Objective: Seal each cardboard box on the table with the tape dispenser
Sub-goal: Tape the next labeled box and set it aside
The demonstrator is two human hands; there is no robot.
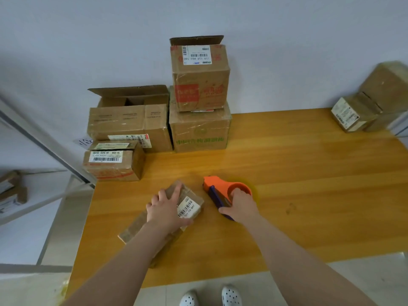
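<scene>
Left hand (167,208) flat on small box (189,208), fingers spread; right hand (241,205) fingers clamped round orange tape dispenser (216,183) on table (309,173).

Both bare forearms reach in from the near edge, the left slanting from the near left, the right from the near right, converging toward the middle. The left hand (167,208) lies palm down on the small box (190,209), fingers (177,188) fairly straight and spread, pointing far. The right hand (240,205) grips the tape dispenser (215,184), fingers curled into its round core, thumb stretched left along the handle
</scene>
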